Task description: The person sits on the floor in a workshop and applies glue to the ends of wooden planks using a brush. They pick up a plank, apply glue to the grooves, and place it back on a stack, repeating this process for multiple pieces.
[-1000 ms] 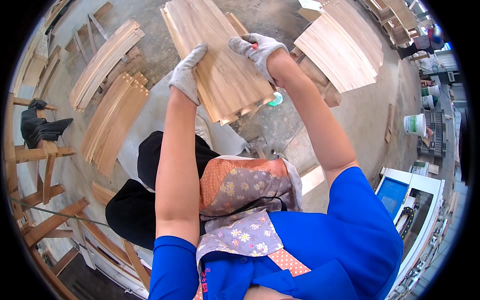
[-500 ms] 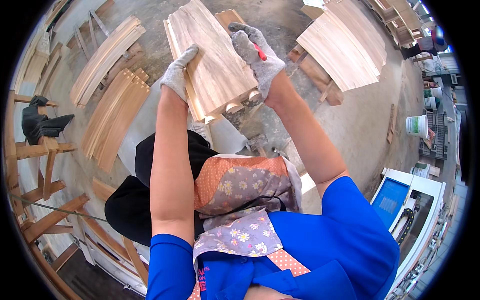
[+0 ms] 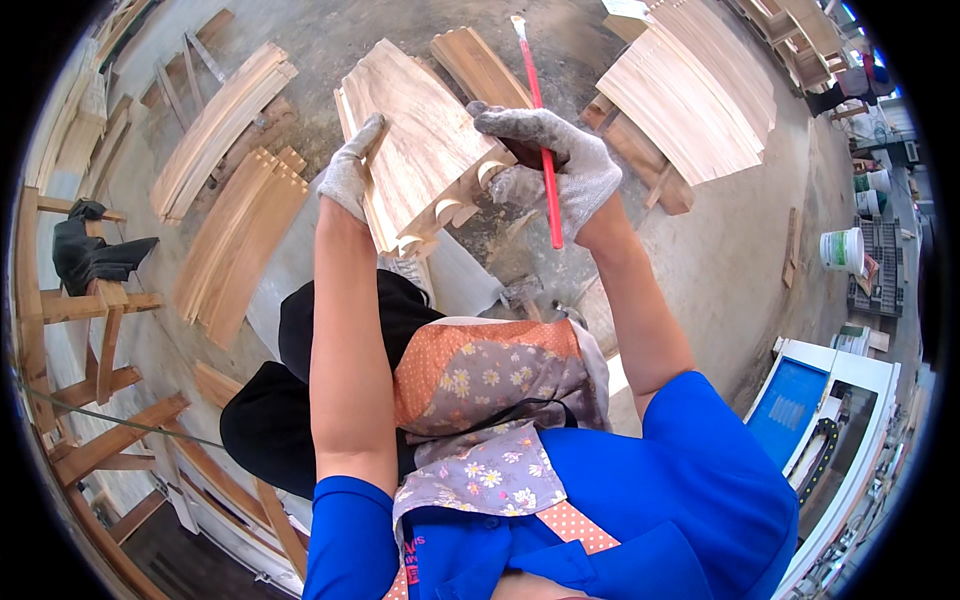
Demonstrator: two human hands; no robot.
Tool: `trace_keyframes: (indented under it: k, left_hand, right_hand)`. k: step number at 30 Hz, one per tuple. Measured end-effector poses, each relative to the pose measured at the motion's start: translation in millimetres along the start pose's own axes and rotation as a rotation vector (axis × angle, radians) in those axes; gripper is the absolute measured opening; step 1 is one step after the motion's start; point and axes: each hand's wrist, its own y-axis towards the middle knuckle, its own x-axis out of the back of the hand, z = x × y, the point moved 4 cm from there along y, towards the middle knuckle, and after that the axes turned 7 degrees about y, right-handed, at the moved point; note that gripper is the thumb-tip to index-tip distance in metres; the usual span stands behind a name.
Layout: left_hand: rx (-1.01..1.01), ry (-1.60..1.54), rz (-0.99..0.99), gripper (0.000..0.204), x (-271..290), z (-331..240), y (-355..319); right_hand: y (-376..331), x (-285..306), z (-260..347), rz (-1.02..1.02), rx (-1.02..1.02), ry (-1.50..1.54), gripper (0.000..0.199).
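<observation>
A pale wooden board [image 3: 415,140] with rounded, notched pieces along its near end is held up in front of me. My left hand [image 3: 345,178], in a grey work glove, is closed on its left edge, thumb lying on the upper face. In my right hand [image 3: 580,170], also gloved, is a thin red-handled paintbrush [image 3: 546,155], its pale bristle tip pointing away from me. The right fingers are at the board's near right corner; whether they also grip it I cannot tell. The glove's fingertips look darkened.
Stacks of pale boards [image 3: 690,90] lie at the far right on wooden supports. More board stacks [image 3: 240,235] are on the left, near a wooden frame [image 3: 75,303] with dark cloth. A white bucket [image 3: 842,250] and a white-and-blue machine [image 3: 785,405] stand right. Another person [image 3: 855,85] is far right.
The board has come nearer and its far end has dropped. My right hand has turned and shifted right, so the brush now shows at full length.
</observation>
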Motion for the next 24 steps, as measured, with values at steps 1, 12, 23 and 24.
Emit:
trace_keyframes:
  k: [1, 12, 23, 24]
  left_hand:
    - [-0.007, 0.004, -0.009, 0.045, 0, 0, 0]
    - [-0.030, 0.109, -0.017, 0.047, -9, 3, -3]
    - [-0.031, 0.175, -0.109, 0.047, -4, 12, 10]
    - [-0.043, 0.214, -0.138, 0.047, -2, 11, 11]
  right_hand:
    - [0, 0, 1, 0.000, 0.001, -0.019, 0.036]
    - [-9, 2, 4, -0.031, 0.024, -0.068, 0.036]
    - [-14, 5, 16, -0.051, 0.100, -0.282, 0.035]
    - [-15, 6, 16, -0.048, 0.082, -0.287, 0.035]
